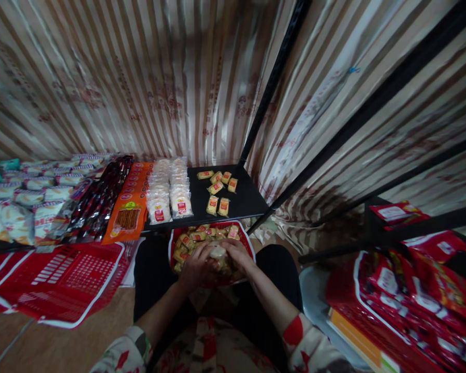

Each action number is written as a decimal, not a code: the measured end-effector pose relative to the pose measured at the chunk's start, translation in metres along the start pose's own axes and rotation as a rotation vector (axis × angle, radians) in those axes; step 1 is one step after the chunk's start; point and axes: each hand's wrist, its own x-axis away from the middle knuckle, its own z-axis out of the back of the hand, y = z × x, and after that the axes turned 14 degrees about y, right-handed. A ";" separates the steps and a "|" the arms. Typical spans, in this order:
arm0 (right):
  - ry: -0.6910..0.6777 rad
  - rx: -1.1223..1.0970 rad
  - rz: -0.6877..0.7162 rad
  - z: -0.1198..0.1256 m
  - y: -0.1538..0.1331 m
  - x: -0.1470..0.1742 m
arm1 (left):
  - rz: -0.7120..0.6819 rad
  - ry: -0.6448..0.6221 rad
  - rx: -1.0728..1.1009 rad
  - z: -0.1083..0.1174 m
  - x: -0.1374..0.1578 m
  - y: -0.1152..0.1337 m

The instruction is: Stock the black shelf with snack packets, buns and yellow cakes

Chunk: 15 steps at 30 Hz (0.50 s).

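My left hand (196, 264) and my right hand (236, 254) are together over a red basket (248, 241) between my knees. Their fingers curl around a cluster of small wrapped snack packets (218, 254), which look pale and yellowish; the fingers partly hide them. More yellow snack packets (184, 242) fill the basket around the hands. Just beyond it, several similar yellow packets (212, 204) with red labels lie on the black shelf (248, 199). Two rows of clear-wrapped white snack packs (181, 204) line up to their left.
Left along the shelf are orange snack bags (126, 207), dark shiny packs (97, 199) and white packs (46, 197). A red basket (77, 269) sits below at left. Black posts (274, 83) rise beyond, before a striped curtain (159, 77). Red snack bags (411, 290) fill another basket at right.
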 end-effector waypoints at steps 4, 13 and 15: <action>-0.101 0.006 -0.095 -0.005 -0.023 0.011 | 0.020 0.118 0.094 0.010 -0.006 -0.004; -0.248 -0.108 -0.022 -0.017 -0.058 0.016 | 0.407 0.139 0.266 0.029 -0.023 -0.019; -0.284 -0.159 0.033 -0.022 -0.061 0.015 | 0.503 0.153 0.311 0.029 -0.026 -0.024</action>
